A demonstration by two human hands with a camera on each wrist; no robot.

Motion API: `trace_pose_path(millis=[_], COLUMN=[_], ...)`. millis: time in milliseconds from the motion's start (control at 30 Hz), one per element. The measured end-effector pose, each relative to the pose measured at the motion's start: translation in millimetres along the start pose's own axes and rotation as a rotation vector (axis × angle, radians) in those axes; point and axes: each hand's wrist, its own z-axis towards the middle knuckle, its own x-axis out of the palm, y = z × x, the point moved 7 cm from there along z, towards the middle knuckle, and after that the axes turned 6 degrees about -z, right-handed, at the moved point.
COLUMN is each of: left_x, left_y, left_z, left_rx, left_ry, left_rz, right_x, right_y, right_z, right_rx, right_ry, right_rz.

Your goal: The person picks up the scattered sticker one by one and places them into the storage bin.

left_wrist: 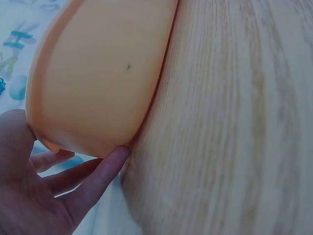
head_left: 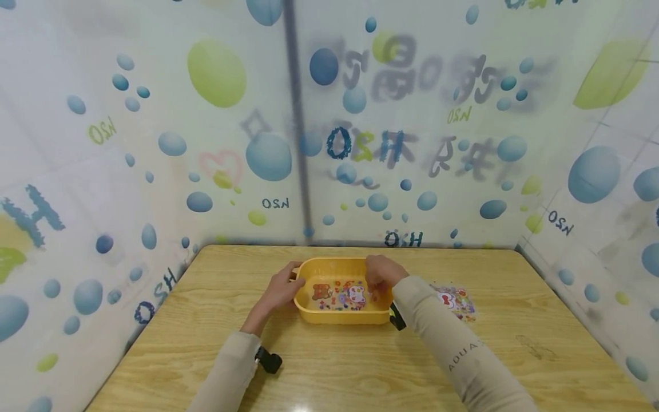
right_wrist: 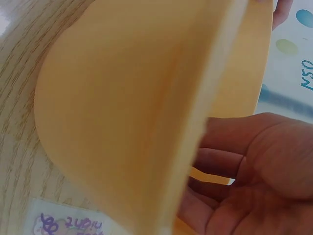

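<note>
A yellow plastic basin with rounded ends rests on the wooden table. At its left end my left hand grips the rim, thumb on the rim and fingers along the outer wall, as the left wrist view shows of the hand too. Over the right end, my right hand reaches down into the basin; its fingertips are hidden behind the rim in the right wrist view. Inside lie a brown bear picture, a white cartoon animal picture and several small colourful pieces, just left of the right fingers.
Right of the basin, partly behind the right sleeve, a colourful printed sheet lies on the table; part of a clear printed piece shows in the right wrist view. A patterned curtain stands behind the table's far edge.
</note>
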Motion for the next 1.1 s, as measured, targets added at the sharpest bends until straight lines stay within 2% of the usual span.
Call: trace_pose_path(millis=[200, 400, 633, 933, 1100], left_x=[0.5, -0.7, 0.8, 0.5, 0.4], left_y=[0.1, -0.5, 0.6, 0.4, 0.9], left_z=[-0.2, -0.4, 1.2, 1.1, 1.5], left_rx=[-0.001, 0.022, 0.010, 0.010, 0.016], left_ry=[-0.002, -0.009, -0.011, -0.009, -0.012], left_rz=[-0.002, 0.022, 0.021, 0.025, 0.030], right_x=[1.7, 3.5, 6.6, -9.2, -21.1], right_y=[1, 4, 4, 5, 2], right_z=[-1, -1, 1, -10, -22], right_rx=[-0.011, -0.038, -0.032, -0.049, -0.131], right_ry=[0.007, 0.023, 0.041, -0.095, -0.133], right_rz=[-0.013, -0.070, -0.143, -0.054, -0.027])
